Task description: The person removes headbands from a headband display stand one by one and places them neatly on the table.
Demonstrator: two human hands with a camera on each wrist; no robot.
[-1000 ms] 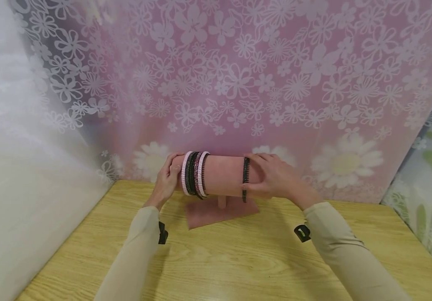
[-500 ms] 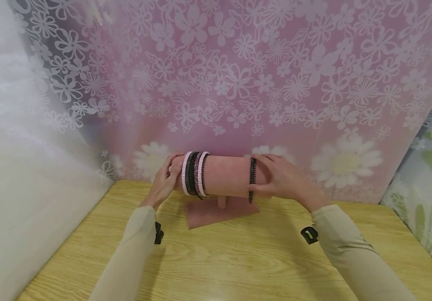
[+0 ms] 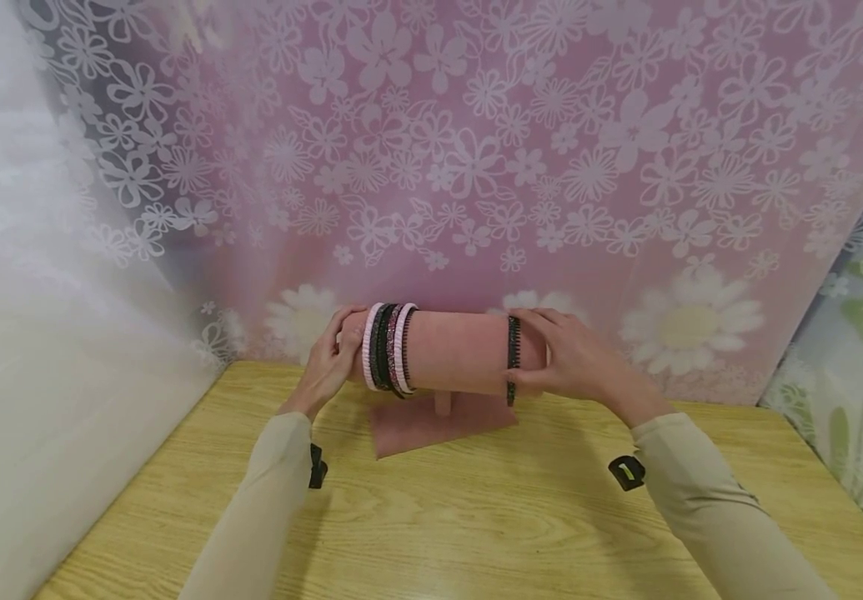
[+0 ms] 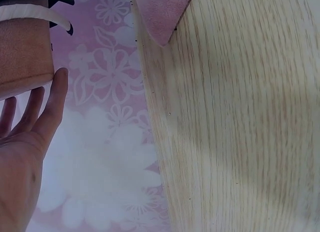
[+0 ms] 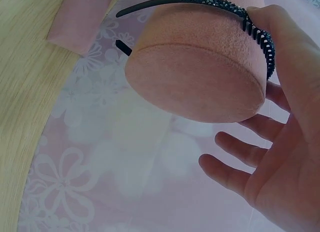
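A pink padded cylinder (image 3: 457, 352) on a short post carries several headbands (image 3: 389, 348), pale pink, black and glittery, grouped near its left end. Around its right end sits a single black studded headband (image 3: 513, 360), its toothed inner side showing in the right wrist view (image 5: 215, 2). My right hand (image 3: 577, 357) pinches this headband between thumb and fingers; its other fingers are spread beside the cylinder's end (image 5: 195, 84). My left hand (image 3: 328, 367) holds the cylinder's left end, fingertips against its edge in the left wrist view (image 4: 30, 152).
The pink base plate (image 3: 439, 427) stands on a wood-grain table (image 3: 431, 517), near its back edge. Behind rises a pink flowered backdrop (image 3: 476, 167). A white sheet (image 3: 63, 333) hangs at left, and a green-leaf patterned sheet (image 3: 862, 358) at right.
My right hand has moved right along the cylinder with the black studded headband, which now sits nearer the right end. The left hand keeps its hold, its wrist shifted slightly left.
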